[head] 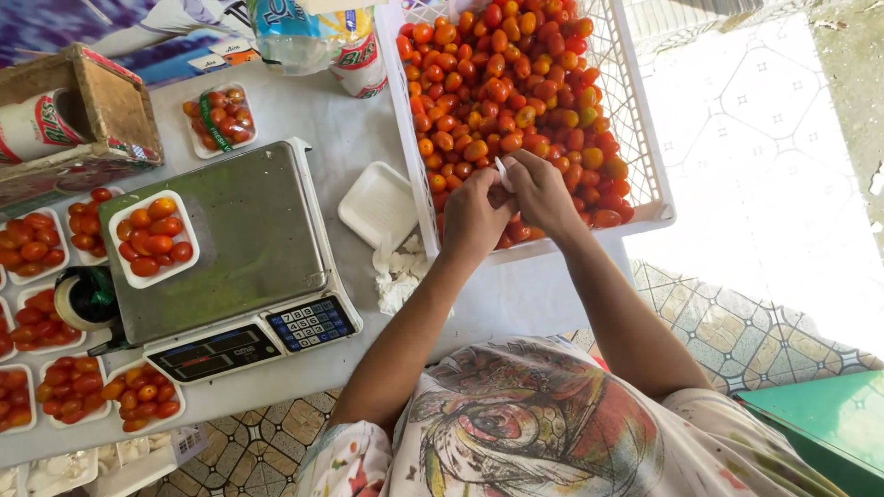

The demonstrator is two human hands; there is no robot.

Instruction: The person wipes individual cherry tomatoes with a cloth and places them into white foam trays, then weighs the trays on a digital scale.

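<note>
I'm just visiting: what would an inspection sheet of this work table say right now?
Surface: white table, crowded.
Job's things: white crate heaped with red and orange cherry tomatoes; small white scrap between both hands.
Clutter: scale bearing a filled tray; empty tray; more filled trays; crumpled tissue; tape roll; wooden box.
Hands: left hand and right hand together over the crate.
Cables: nothing seen.
Surroundings: patterned tile floor, sunlit.

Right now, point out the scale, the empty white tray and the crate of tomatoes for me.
scale [244,230], head view, on its bare steel platform
empty white tray [378,204], head view, on its middle
crate of tomatoes [635,110], head view, on its white lattice side wall
</note>
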